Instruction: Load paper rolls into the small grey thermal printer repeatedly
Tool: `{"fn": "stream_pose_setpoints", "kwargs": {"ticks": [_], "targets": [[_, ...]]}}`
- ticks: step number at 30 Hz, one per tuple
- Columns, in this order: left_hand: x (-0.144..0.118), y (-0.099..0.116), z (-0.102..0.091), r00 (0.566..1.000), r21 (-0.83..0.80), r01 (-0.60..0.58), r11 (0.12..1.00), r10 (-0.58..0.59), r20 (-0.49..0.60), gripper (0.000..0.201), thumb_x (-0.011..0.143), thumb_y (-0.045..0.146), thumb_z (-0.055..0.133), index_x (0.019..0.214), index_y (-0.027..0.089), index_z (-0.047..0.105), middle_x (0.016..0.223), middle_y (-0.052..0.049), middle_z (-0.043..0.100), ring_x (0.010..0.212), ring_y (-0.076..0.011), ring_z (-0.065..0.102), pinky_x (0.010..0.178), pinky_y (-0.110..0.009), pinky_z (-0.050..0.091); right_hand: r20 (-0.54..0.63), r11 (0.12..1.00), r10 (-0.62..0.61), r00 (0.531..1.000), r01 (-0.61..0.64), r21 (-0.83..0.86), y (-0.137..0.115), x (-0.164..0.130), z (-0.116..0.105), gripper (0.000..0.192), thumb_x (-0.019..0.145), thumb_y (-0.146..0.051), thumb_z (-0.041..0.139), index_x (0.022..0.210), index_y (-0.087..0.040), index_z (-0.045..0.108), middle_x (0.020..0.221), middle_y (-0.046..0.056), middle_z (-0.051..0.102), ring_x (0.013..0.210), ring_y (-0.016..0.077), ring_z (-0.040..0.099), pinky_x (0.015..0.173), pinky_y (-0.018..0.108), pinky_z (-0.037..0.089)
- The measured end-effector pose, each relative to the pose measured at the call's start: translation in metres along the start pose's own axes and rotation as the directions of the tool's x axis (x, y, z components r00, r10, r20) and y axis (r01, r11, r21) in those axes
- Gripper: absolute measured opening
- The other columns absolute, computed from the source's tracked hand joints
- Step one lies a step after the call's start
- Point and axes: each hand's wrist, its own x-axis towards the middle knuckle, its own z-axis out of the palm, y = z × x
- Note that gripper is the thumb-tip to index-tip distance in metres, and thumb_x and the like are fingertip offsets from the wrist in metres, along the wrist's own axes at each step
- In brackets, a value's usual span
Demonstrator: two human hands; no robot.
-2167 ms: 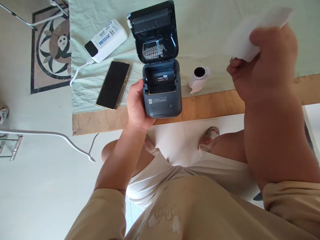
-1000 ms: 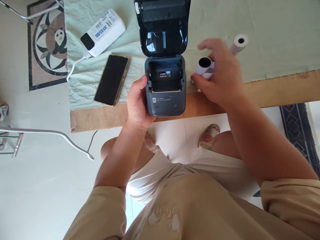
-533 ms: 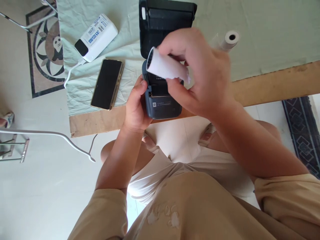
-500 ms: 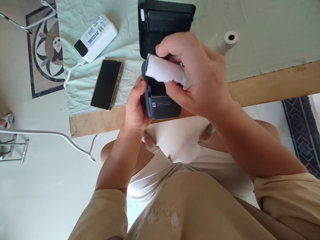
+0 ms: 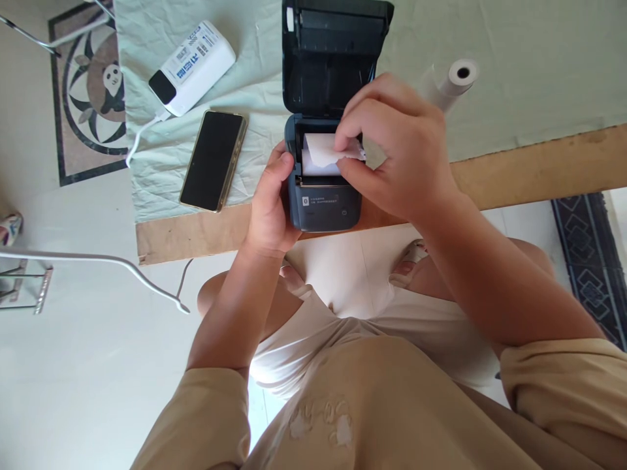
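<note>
A small dark label printer (image 5: 323, 212) stands at the table's front edge with its lid (image 5: 336, 59) swung up. My left hand (image 5: 274, 202) is wrapped round the printer's left side, thumb at the rim of the bay. A white paper roll (image 5: 316, 166) lies inside the bay. Its loose torn end is pinched between the thumb and forefinger of my right hand (image 5: 392, 143), just above the bay. Part of the roll is hidden by that paper flap and my fingers.
To the right, another white paper roll (image 5: 458, 78) stands on the green cloth (image 5: 529, 72). A phone (image 5: 213, 160) and a white power bank (image 5: 193, 68) with a white cable (image 5: 142, 134) lie on the left. The table's wooden edge (image 5: 196, 232) runs along the front.
My right hand has lowered the paper roll from above the printer into its bay and now pinches the loose end. My left hand keeps its hold on the printer.
</note>
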Motion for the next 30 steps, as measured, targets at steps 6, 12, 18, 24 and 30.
{"fn": "stream_pose_setpoints", "kwargs": {"ticks": [6, 12, 18, 24, 30], "targets": [[0.0, -0.002, -0.006, 0.999, -0.02, -0.032, 0.999, 0.033, 0.022, 0.026, 0.092, 0.048, 0.068, 0.1, 0.024, 0.073, 0.101, -0.007, 0.076, 0.143, -0.0359, 0.055, 0.117, -0.045, 0.048, 0.048, 0.996, -0.088, 0.995, 0.089, -0.02, -0.013, -0.008, 0.002, 0.016, 0.08, -0.01, 0.057, 0.081, -0.025, 0.061, 0.086, 0.001, 0.066, 0.084, 0.0191, 0.06, 0.079, 0.037, 0.043], [-0.006, -0.002, -0.007, 0.999, 0.085, -0.027, 0.996, 0.028, -0.016, 0.019, 0.086, 0.025, 0.069, 0.105, 0.027, 0.072, 0.09, 0.0, 0.071, 0.088, -0.0219, 0.066, 0.077, -0.035, 0.052, -0.064, 0.981, -0.186, 0.981, 0.189, 0.048, -0.013, -0.012, 0.005, 0.014, 0.09, -0.032, 0.06, 0.079, -0.025, 0.063, 0.082, 0.0, 0.069, 0.08, 0.0184, 0.061, 0.073, 0.038, 0.043], [-0.007, 0.0, -0.008, 1.0, 0.152, -0.022, 0.988, 0.023, -0.004, 0.036, 0.079, 0.027, 0.078, 0.114, 0.029, 0.071, 0.105, -0.002, 0.073, 0.104, -0.0293, 0.07, 0.082, -0.039, 0.054, -0.252, 0.981, 0.122, 0.96, -0.078, 0.179, -0.003, -0.001, -0.014, 0.022, 0.091, -0.022, 0.054, 0.112, -0.027, 0.06, 0.123, 0.003, 0.065, 0.118, 0.0165, 0.063, 0.067, 0.028, 0.05], [-0.004, -0.002, -0.011, 1.0, 0.17, -0.029, 0.985, 0.029, 0.005, 0.039, 0.077, 0.029, 0.08, 0.114, 0.031, 0.069, 0.109, -0.002, 0.072, 0.108, -0.0294, 0.068, 0.085, -0.039, 0.053, -0.189, 0.937, 0.201, 0.961, -0.132, 0.324, 0.003, 0.0, -0.007, 0.023, 0.099, -0.036, 0.051, 0.114, -0.02, 0.057, 0.121, 0.003, 0.065, 0.093, 0.0083, 0.066, 0.051, 0.025, 0.044], [-0.004, -0.003, -0.014, 0.999, 0.163, -0.031, 0.986, 0.025, 0.039, 0.042, 0.075, 0.031, 0.082, 0.116, 0.031, 0.069, 0.109, -0.002, 0.071, 0.102, -0.028, 0.067, 0.08, -0.038, 0.05, -0.21, 0.933, 0.24, 0.948, -0.166, 0.318, 0.009, 0.0, -0.005, 0.045, 0.091, -0.034, 0.05, 0.132, -0.016, 0.044, 0.142, 0.012, 0.056, 0.134, 0.0128, 0.059, 0.057, 0.024, 0.057]]}}
